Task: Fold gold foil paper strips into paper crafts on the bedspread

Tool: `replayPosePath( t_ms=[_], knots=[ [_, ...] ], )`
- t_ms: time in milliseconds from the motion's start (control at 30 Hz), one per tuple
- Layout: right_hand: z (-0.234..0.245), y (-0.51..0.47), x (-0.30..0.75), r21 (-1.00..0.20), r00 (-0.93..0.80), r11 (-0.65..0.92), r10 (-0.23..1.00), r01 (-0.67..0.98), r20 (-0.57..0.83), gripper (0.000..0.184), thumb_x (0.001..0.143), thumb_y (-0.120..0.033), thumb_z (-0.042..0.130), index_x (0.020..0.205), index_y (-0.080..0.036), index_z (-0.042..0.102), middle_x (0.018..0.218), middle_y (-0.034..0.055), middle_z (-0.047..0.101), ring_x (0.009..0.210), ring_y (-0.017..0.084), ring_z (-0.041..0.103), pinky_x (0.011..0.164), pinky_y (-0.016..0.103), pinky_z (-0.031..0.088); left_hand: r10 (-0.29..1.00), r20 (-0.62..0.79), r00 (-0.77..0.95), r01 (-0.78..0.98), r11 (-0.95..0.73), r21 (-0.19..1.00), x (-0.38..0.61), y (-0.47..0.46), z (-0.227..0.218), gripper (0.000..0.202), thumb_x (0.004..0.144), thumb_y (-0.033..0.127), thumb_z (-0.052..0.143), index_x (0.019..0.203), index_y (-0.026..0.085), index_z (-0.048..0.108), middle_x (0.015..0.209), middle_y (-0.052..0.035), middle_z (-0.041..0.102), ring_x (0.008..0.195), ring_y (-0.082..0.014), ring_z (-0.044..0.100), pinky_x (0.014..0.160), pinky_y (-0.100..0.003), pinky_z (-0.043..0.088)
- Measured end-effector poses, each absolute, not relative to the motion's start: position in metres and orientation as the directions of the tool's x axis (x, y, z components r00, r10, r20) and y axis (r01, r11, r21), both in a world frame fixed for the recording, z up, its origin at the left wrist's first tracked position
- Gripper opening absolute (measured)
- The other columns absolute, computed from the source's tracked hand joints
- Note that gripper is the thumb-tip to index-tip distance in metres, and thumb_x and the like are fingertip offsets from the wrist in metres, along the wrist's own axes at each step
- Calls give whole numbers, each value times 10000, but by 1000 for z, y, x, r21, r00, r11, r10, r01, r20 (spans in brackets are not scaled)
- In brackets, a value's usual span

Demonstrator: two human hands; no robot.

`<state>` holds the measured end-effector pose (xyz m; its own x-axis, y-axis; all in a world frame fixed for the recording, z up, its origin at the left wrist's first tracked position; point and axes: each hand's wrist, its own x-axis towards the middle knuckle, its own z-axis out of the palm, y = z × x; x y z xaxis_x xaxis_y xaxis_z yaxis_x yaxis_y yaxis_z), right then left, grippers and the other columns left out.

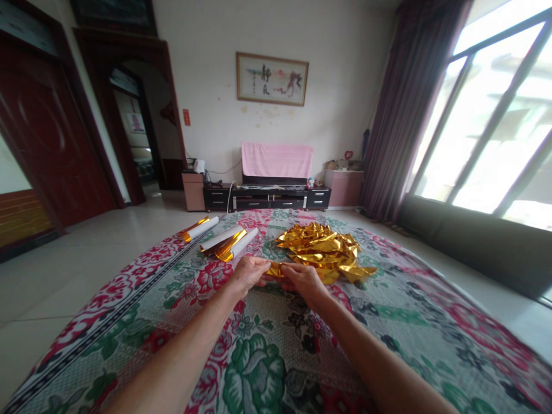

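Note:
Between my two hands is a small folded piece of gold foil paper (275,269), held just above the flowered cloth. My left hand (250,272) pinches its left end, fingers closed. At the other end, my right hand (304,280) grips it with thumb and fingers pressed together. Just beyond my right hand lies a heap of folded gold foil pieces (323,247), shiny and pointed. Farther left rest curled sheets of gold foil paper (230,244) with white backs, and another rolled sheet (198,229) lies behind them near the cloth's edge.
A flowered tablecloth (254,368) covers the broad surface before me. Across the tiled floor stands a low black cabinet (280,201) with a pink cloth (277,160) draped over something on it. Purple curtains (407,109) hang beside a bright window at right; a red door (47,126) is at left.

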<state>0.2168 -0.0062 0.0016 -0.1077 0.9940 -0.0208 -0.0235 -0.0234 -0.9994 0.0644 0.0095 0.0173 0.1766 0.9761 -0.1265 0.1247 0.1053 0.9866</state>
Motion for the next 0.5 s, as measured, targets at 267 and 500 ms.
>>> replayPosePath(
  t_ms=[267,500],
  knots=[
    [4,-8,216,-998,-55,-30,998,-53,-27,238,748,-299,546,919,-186,668,826,22,690,712,151,644,564,209,505,976,-125,176,118,105,987,67,8,18,296,737,316,581,981,158,637,843,-64,683,687,-162,642,474,-185,420],
    [3,-9,215,-999,-84,-18,996,-41,-14,242,750,-300,544,923,-188,670,809,19,689,699,146,641,550,201,494,972,-137,192,113,116,987,66,7,21,264,764,285,554,981,158,634,798,-57,684,675,-148,640,462,-168,407]
  ],
)
